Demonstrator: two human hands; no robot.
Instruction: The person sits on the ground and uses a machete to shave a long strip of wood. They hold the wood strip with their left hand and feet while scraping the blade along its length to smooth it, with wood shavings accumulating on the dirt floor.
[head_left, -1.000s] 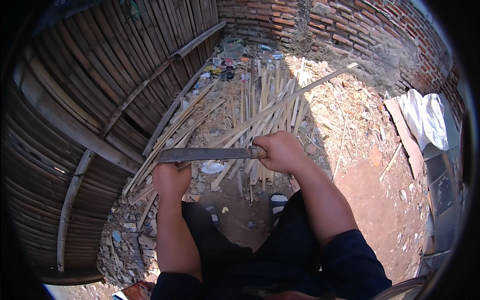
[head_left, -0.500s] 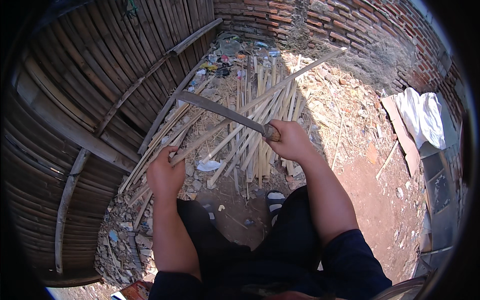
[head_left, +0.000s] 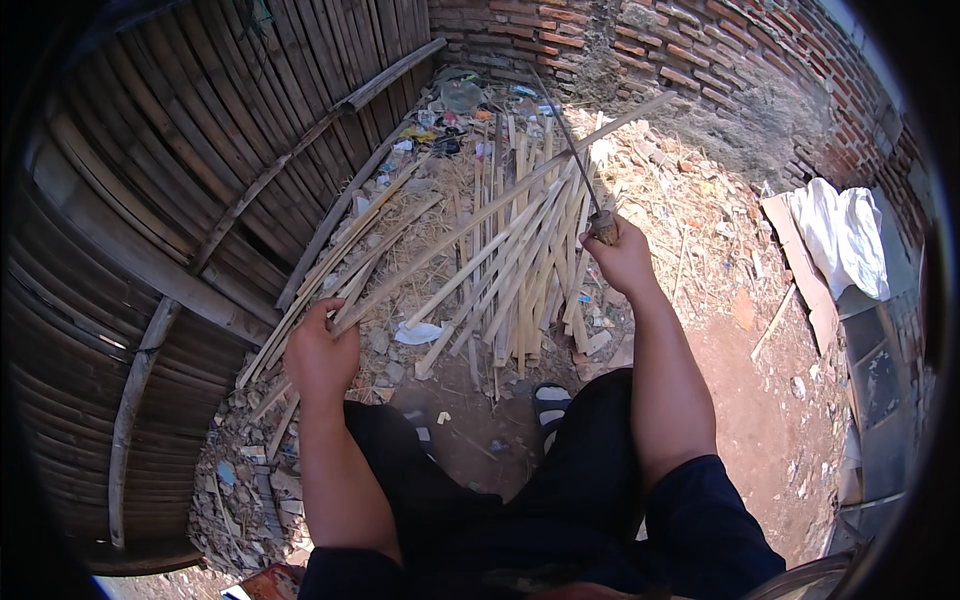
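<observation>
My left hand (head_left: 322, 352) is closed around the near end of a long, flat bamboo strip (head_left: 450, 243), which slants away to the far right above a pile of similar strips (head_left: 527, 270). In my right hand (head_left: 628, 260) is a machete (head_left: 587, 175), gripped by its wooden handle. Its blade points away from me and appears thin, seen nearly edge-on. The blade passes across the strip's far part in this view; whether they touch I cannot tell.
A slatted bamboo wall (head_left: 240, 130) stands close on the left, a brick wall (head_left: 690, 60) at the back. More strips (head_left: 345, 245) lie along the left. Rubble and litter cover the ground. A white cloth (head_left: 840, 235) and cardboard (head_left: 800, 265) are at the right. My sandalled feet (head_left: 550, 405) are below the pile.
My right hand has moved right and slightly away, swinging the machete from pointing left across the strip to pointing away. My left hand and the strip have shifted slightly left.
</observation>
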